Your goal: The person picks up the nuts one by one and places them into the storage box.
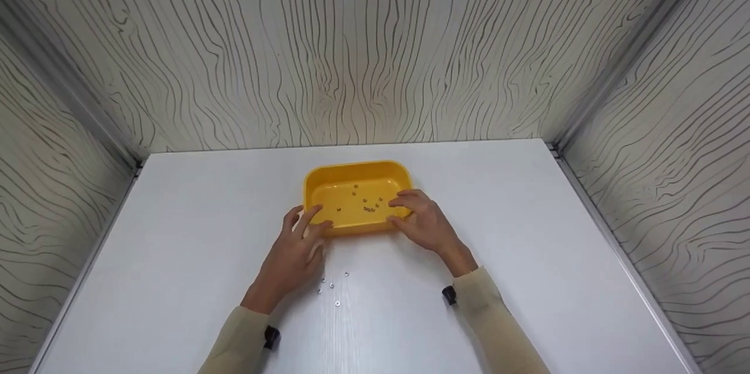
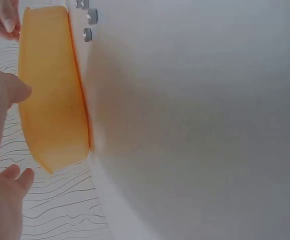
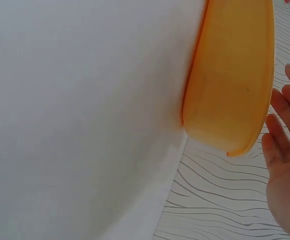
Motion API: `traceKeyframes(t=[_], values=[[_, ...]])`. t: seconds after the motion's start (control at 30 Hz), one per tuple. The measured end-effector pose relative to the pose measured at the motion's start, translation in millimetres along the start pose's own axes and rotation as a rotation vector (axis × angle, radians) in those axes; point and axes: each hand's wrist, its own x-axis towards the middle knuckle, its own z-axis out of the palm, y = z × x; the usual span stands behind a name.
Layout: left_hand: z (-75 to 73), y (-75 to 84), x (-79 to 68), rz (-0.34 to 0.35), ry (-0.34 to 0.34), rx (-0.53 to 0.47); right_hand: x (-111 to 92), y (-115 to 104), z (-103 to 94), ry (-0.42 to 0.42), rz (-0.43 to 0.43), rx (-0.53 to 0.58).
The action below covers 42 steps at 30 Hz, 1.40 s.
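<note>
A shallow yellow plastic bin with rounded corners rests on the white table, several small metal nuts scattered over its floor. At the bin's near left corner is my left hand, fingers spread and reaching over the rim. My right hand is at the near right corner, its fingertips over the rim. In the right wrist view, the fingers of the right hand lie loosely along the outer edge of the bin. The left wrist view has the left thumb overlapping the bin's side.
Several more loose nuts lie on the white table between the forearms, in front of the bin. Wood-patterned panels enclose the table at the back and both sides, with metal posts at the corners.
</note>
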Motion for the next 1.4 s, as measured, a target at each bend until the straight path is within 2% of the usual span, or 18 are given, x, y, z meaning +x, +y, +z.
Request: traceKeyframes(t=[0.17, 0.33, 0.6, 0.83, 1.07, 1.27, 1.4], values=[[-7.9, 7.0, -12.0, 0.045, -0.022, 0.030, -3.4, 8.6, -0.2, -0.041, -0.043, -0.072], [-14.5, 19.2, -27.6, 0.067, -0.098, 0.040, -5.3, 11.2, -0.1, -0.069, -0.034, -0.117], [-27.6, 34.0, -50.1, 0.110, -0.187, 0.048, -9.5, 12.1, -2.6, -0.111, 0.029, -0.083], [-36.2, 37.8, -55.6, 0.097, -0.272, 0.072, -4.5, 12.0, -4.1, -0.140, 0.041, -0.090], [-34.2, 37.8, -61.8, 0.186, -0.266, 0.095, -3.4, 9.3, -3.8, -0.158, 0.049, -0.082], [-30.0, 38.2, -63.4, 0.276, -0.229, 0.214, -2.8, 8.3, -5.0, -0.162, 0.074, -0.074], [-27.4, 37.1, -61.1, 0.289, -0.244, 0.267, -3.2, 8.8, -6.2, -0.164, 0.100, -0.063]])
